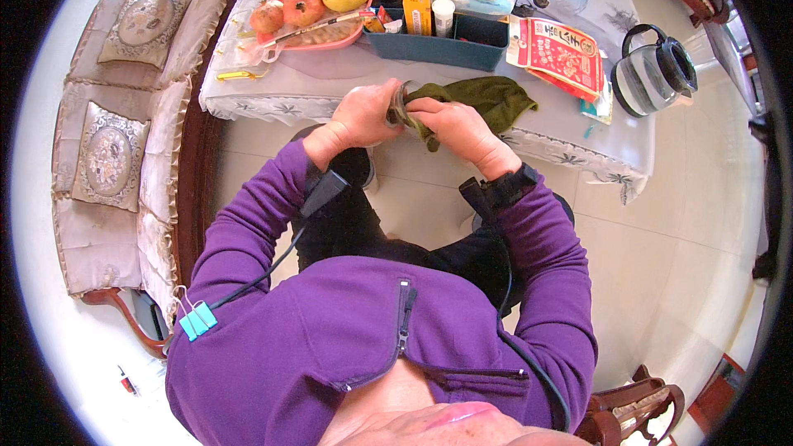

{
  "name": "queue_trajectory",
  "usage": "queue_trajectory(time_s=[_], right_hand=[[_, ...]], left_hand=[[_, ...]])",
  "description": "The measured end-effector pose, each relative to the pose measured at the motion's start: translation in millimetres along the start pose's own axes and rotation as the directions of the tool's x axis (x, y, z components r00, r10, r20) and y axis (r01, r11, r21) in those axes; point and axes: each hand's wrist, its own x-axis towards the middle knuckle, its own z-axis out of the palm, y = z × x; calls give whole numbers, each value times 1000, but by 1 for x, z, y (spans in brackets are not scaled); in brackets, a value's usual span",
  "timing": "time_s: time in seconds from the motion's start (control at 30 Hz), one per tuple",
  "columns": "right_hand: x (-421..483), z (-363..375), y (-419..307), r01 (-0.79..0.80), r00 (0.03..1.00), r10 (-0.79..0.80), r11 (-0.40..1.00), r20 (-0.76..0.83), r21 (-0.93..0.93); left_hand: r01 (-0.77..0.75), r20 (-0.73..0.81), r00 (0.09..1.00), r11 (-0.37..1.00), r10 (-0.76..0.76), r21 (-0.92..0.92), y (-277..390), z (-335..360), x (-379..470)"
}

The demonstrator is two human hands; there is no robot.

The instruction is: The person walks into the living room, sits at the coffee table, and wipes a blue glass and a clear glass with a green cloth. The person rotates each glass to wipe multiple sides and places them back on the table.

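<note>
My left hand (pixel 367 113) grips a small clear glass or jar (pixel 399 105) by its side, at the table's near edge. With my right hand (pixel 451 127) I hold a dark green cloth (pixel 489 101) against the glass's mouth; some of the cloth seems tucked inside, and the rest spreads rightward over the table edge. My fingertips partly hide the glass, so its full shape cannot be told. Both hands are close together, just in front of the cloth-covered table (pixel 297 83).
On the table stand a pink tray (pixel 353 39) of fruit and peanuts, a dark teal organizer (pixel 433 52) with small boxes, a red and white food packet (pixel 560 56) and a glass pitcher (pixel 647 77) at the right. A cushioned sofa (pixel 102 248) is at the left.
</note>
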Motion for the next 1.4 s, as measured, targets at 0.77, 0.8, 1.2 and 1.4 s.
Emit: queue_trajectory(time_s=[0.77,0.8,1.2,1.4], right_hand=[[-9,-34,54,-579,808,520,789,-278,-206],[-9,-34,57,-599,792,544,780,-278,-180],[4,-37,16,-190,883,404,-158,239,969],[16,-23,6,-376,684,607,-183,405,909]], left_hand=[[-185,79,960,817,270,-546,-14,-32,-12],[-207,59,958,818,281,-537,-15,-32,-11],[-109,-164,981,994,105,-16,-1,-14,7],[-83,-292,934,921,205,381,21,-2,13]])
